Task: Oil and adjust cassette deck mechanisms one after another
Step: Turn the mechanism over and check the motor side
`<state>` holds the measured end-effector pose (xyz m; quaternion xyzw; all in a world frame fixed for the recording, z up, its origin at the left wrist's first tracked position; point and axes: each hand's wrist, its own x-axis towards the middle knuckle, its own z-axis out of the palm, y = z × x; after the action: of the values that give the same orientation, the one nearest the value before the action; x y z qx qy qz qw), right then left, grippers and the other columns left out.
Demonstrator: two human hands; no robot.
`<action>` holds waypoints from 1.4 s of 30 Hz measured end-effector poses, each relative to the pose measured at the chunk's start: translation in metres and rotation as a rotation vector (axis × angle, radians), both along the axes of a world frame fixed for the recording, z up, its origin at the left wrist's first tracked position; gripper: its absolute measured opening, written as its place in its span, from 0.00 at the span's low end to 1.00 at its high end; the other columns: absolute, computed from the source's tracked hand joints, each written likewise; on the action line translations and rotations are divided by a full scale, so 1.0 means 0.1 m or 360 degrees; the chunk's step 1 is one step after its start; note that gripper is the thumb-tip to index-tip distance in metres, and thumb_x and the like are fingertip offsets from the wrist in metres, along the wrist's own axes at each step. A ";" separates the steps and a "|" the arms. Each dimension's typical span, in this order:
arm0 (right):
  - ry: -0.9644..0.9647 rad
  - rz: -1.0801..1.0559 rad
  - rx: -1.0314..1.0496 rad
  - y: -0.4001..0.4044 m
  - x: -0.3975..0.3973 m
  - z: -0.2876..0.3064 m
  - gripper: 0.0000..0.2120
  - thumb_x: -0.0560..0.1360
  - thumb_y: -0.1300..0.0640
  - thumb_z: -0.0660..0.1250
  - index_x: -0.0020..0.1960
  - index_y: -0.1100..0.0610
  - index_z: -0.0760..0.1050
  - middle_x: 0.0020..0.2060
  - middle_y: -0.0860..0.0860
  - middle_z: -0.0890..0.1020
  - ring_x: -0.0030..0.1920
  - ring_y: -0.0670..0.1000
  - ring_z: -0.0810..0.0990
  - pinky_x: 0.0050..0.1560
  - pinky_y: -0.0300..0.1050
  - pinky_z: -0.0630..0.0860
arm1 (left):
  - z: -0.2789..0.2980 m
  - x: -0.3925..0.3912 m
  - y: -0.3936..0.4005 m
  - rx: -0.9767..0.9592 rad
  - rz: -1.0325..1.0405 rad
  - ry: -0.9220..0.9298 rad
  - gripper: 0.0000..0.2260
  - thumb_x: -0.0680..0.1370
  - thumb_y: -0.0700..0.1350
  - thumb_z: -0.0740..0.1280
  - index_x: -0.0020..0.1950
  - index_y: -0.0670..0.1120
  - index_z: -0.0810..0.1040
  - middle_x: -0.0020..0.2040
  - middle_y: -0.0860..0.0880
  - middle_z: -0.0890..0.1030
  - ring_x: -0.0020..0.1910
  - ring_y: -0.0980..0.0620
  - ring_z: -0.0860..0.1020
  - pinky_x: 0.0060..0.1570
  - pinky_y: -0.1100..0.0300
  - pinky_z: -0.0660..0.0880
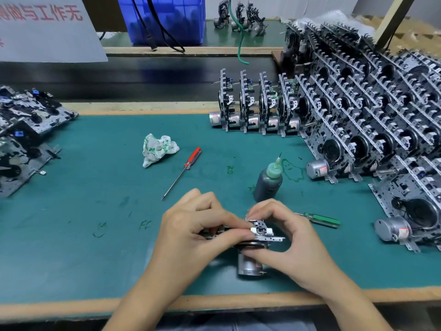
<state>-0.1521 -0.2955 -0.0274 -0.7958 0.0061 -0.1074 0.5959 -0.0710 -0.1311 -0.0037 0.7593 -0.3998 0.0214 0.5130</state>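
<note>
Hands meet over one cassette deck mechanism, held just above the green mat close to its front edge. The left hand curls its fingers round the left side of the metal frame, thumb and fingertip pinching near the small white part on top. The right hand grips the other side, its fingers bent over the top edge and its thumb pressed beneath, against the flywheel; the silver motor hangs below the frame toward the person.

Everything else is placed from that mechanism. Just behind it and a little right stands the oil bottle, upright, with a green nozzle (a green smear marks the mat beside it). A green-handled screwdriver lies just right of the right hand, partly hidden by it. Behind and left lies a red-handled screwdriver, tip toward the person, and farther back a crumpled cloth. Well to the right, rows of mechanisms stand stacked on edge. Far left lie flat mechanisms in a pile.
</note>
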 end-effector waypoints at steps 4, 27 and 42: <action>0.0011 0.0032 -0.0119 -0.02 0.00 0.04 0.13 0.62 0.49 0.75 0.43 0.50 0.75 0.44 0.44 0.79 0.51 0.51 0.78 0.53 0.40 0.72 | -0.02 -0.01 0.00 -0.0029 0.0019 -0.0037 0.08 0.69 0.55 0.71 0.46 0.56 0.82 0.31 0.55 0.71 0.34 0.57 0.67 0.35 0.67 0.63; -0.0285 -0.0368 -0.1357 -0.25 -0.27 -0.22 0.15 0.71 0.43 0.66 0.53 0.49 0.81 0.41 0.45 0.80 0.41 0.48 0.77 0.42 0.41 0.72 | -0.03 -0.01 -0.01 -0.0066 0.0037 -0.0053 0.04 0.69 0.54 0.72 0.43 0.57 0.84 0.31 0.56 0.71 0.34 0.58 0.68 0.34 0.67 0.63; 0.0016 -0.0135 -0.0598 -0.16 -0.25 -0.11 0.28 0.66 0.41 0.71 0.65 0.39 0.72 0.51 0.41 0.76 0.55 0.44 0.76 0.56 0.32 0.68 | -0.02 -0.01 -0.01 -0.0064 0.0041 -0.0059 0.03 0.69 0.54 0.72 0.41 0.57 0.84 0.30 0.55 0.71 0.33 0.58 0.68 0.35 0.67 0.64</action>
<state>-0.1767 -0.3120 -0.0384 -0.8927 0.0224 -0.1278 0.4316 -0.0723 -0.1326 -0.0060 0.7533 -0.3988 0.0501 0.5205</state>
